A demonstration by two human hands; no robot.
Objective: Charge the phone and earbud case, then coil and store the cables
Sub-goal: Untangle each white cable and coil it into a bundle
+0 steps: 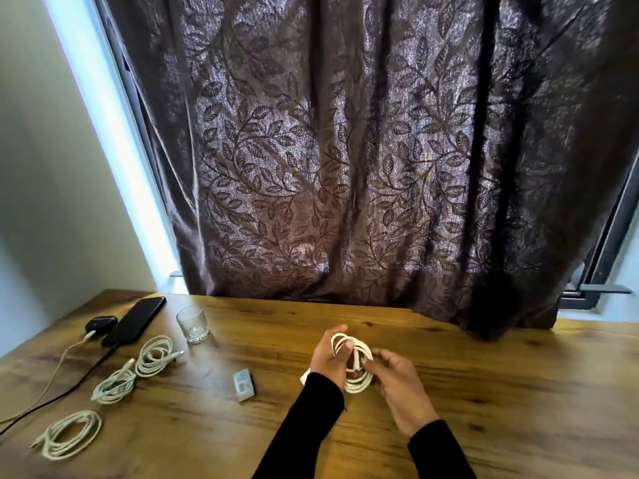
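A white cable coil (359, 382) hangs between both hands above the middle of the wooden table (501, 392). My left hand (328, 357) grips the loops from the left, and my right hand (401, 385) pinches the cable's end at the coil. At the far left lie a black phone (135, 319) and a dark earbud case (100, 323), each with a cable plugged in: a white one (58, 368) and a black one (69, 388). Three other coiled white cables rest on the left: one (154, 356), a second (114, 385), a third (69, 433).
An empty drinking glass (193, 324) stands behind the coils. A small clear plastic box (244, 385) lies left of my left arm. A dark leaf-patterned curtain (345, 167) hangs along the table's far edge, touching it at the right.
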